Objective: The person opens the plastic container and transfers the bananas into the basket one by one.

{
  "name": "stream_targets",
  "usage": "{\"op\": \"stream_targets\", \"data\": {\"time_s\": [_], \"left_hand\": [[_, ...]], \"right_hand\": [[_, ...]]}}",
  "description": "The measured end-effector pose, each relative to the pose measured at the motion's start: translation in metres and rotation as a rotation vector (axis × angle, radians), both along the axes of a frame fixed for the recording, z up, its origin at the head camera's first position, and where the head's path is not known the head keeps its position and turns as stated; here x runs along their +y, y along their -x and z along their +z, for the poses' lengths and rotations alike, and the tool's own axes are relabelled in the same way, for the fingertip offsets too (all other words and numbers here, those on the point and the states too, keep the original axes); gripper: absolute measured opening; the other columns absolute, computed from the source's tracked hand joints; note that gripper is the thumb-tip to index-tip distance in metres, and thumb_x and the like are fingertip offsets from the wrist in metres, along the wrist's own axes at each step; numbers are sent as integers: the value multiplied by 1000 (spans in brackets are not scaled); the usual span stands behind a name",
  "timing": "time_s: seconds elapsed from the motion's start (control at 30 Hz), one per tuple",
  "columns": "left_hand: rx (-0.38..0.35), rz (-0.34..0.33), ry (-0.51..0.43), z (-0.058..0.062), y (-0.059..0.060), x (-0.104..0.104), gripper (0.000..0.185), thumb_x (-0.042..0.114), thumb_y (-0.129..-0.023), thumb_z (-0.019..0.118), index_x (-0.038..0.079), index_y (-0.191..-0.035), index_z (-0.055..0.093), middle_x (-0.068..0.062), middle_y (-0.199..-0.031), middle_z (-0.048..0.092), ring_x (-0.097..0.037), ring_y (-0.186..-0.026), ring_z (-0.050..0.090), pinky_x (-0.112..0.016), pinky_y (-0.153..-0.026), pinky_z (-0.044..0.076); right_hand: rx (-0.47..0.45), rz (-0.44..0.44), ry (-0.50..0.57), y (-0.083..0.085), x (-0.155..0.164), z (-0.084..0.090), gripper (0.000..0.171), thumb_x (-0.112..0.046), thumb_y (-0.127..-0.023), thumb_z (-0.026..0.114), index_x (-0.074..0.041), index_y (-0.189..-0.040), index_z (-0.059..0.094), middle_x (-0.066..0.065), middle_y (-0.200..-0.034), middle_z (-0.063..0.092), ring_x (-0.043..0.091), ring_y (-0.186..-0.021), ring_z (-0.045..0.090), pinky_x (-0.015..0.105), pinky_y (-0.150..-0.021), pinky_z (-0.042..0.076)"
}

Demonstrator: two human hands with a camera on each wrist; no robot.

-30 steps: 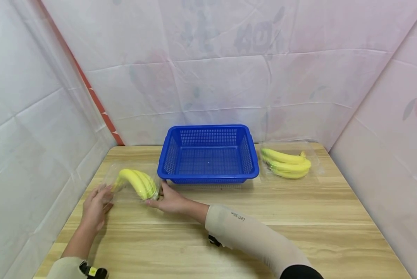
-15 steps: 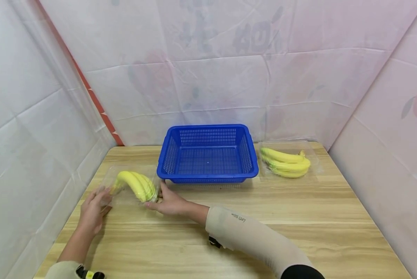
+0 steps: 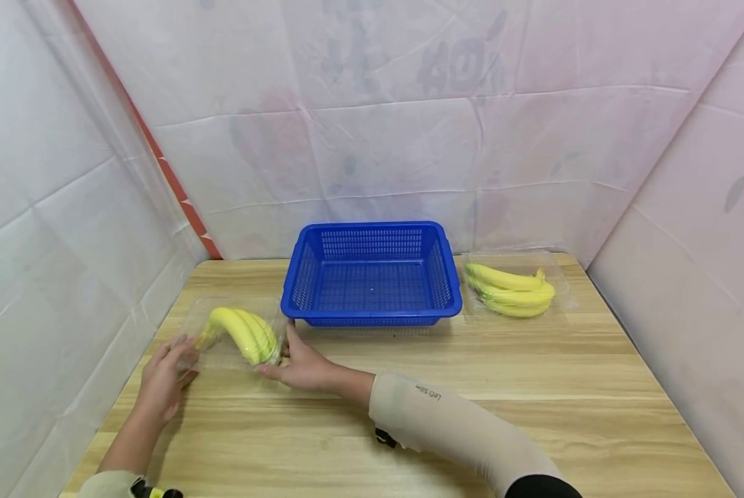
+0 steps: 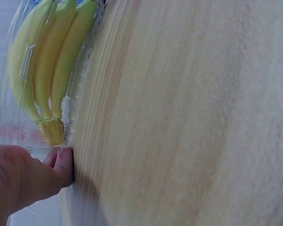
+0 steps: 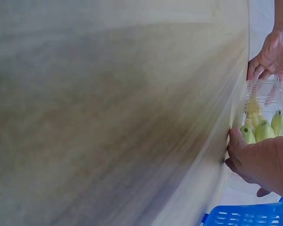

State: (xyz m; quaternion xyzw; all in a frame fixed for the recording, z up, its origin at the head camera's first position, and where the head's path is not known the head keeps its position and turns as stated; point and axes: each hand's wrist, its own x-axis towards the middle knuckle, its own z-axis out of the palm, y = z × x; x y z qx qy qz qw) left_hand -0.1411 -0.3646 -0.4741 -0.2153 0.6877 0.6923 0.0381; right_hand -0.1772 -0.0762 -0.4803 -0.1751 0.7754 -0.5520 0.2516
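Observation:
A clear plastic box of bananas (image 3: pixel 244 335) sits at the left of the table, its stem end toward the left. My left hand (image 3: pixel 162 380) holds the box's left end; in the left wrist view its thumb (image 4: pixel 63 167) lies along the lower edge, beside the banana stem (image 4: pixel 52 132). At the opposite end my right hand (image 3: pixel 303 363) grips the box, the thumb on the near side and the fingers partly hidden behind. Through the plastic in the right wrist view, banana tips (image 5: pixel 264 132) point toward the right hand.
A blue plastic basket (image 3: pixel 372 319) with nothing in it stands at the back middle, close by the right hand. To its right lies a second clear box of bananas (image 3: pixel 514 292). Pale cloth walls (image 3: pixel 378 152) enclose the table (image 3: pixel 471 394) behind and on both sides.
Both hands have drawn the left box slightly toward me. The left hand and forearm have shifted a little left and nearer. Basket and right-hand box stay put.

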Motion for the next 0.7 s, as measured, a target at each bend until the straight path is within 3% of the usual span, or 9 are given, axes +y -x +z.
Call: {"op": "stream_targets", "data": {"time_s": [0.13, 0.23, 0.33, 0.4, 0.47, 0.53, 0.63, 0.7], "left_hand": [[-10, -29, 10, 0, 0, -1, 37, 44, -111, 56, 29, -143, 45, 23, -109, 58, 1, -119, 53, -16, -96, 49], [-9, -41, 17, 0, 1, -2, 30, 44, -111, 56, 31, -137, 50, 18, -140, 52, 0, -121, 51, -15, -96, 49], [-3, -63, 19, -1, 1, -3, 18, 45, -111, 55, 33, -123, 57, 1, -175, 27, -2, -124, 48, -16, -97, 47], [6, -83, 16, -1, 0, -4, 14, 45, -111, 55, 33, -115, 60, 1, -182, 7, -2, -125, 47, -17, -98, 46], [15, -112, 14, -2, -1, -7, 13, 44, -111, 54, 34, -116, 59, 2, -183, 3, 1, -125, 48, -16, -98, 46], [33, -144, 25, -3, -3, -11, 16, 42, -112, 52, 33, -124, 55, -2, -178, 19, 4, -122, 50, -15, -96, 48], [54, -196, 47, -3, -6, -18, 29, 39, -113, 50, 30, -140, 46, 10, -151, 50, 7, -116, 55, -15, -93, 52], [65, -225, 52, -4, -8, -22, 32, 36, -114, 49, 30, -145, 42, 23, -128, 56, 6, -113, 57, -17, -92, 54]], "right_hand": [[11, -19, 10, -2, -1, 0, 123, -40, -96, 81, -26, -172, -14, 22, -167, 45, 28, -148, 56, 33, -113, 54], [7, -32, 0, -3, -1, -1, 123, -40, -95, 82, -25, -172, -13, 22, -166, 47, 27, -146, 59, 32, -111, 55], [0, -43, 6, -4, -1, -1, 123, -39, -95, 82, -24, -172, -13, 23, -167, 44, 29, -145, 59, 33, -112, 56], [-12, -50, 23, -3, -1, -1, 123, -37, -95, 82, -24, -172, -12, 25, -166, 44, 30, -144, 60, 35, -111, 56], [-22, -57, 43, -3, -1, -1, 122, -35, -95, 83, -25, -172, -11, 27, -165, 45, 32, -143, 61, 36, -109, 58], [-32, -61, 49, -2, 0, -1, 122, -34, -94, 83, -27, -172, -11, 29, -162, 49, 32, -141, 63, 36, -106, 60], [-42, -54, 38, -2, 1, -2, 124, -37, -93, 85, -30, -172, -10, 28, -158, 53, 30, -138, 65, 35, -103, 61], [-47, -44, 30, -3, 2, -2, 126, -37, -92, 86, -31, -172, -11, 27, -156, 56, 29, -136, 67, 34, -101, 62]]}}
